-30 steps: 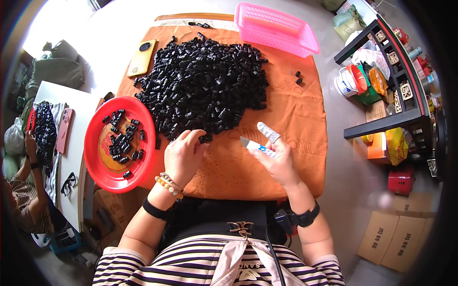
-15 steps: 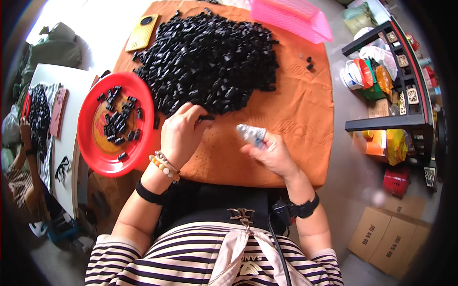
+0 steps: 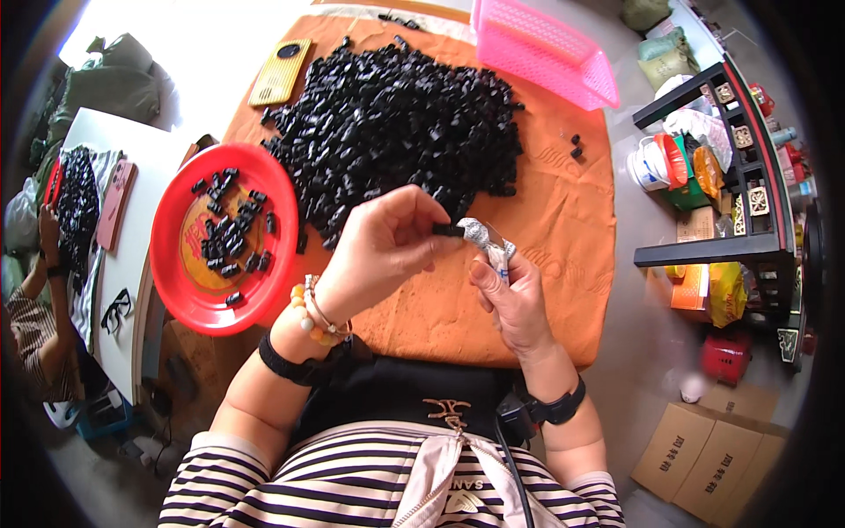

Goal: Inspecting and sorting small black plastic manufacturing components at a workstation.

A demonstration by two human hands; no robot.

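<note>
The left hand (image 3: 383, 251) is now lifted off the surface (image 3: 563, 229), pinching a small black piece (image 3: 447, 231) against the silvery tube (image 3: 488, 242) gripped by the right hand (image 3: 510, 299).

Bright daylight, glare upper left, sharp centre, fisheye bending, dark vignetted rim

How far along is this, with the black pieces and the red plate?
Early. About twenty black pieces lie on the red plate. The left hand holds one black piece against the small tube in the right hand. The big pile remains on the orange cloth.
</note>
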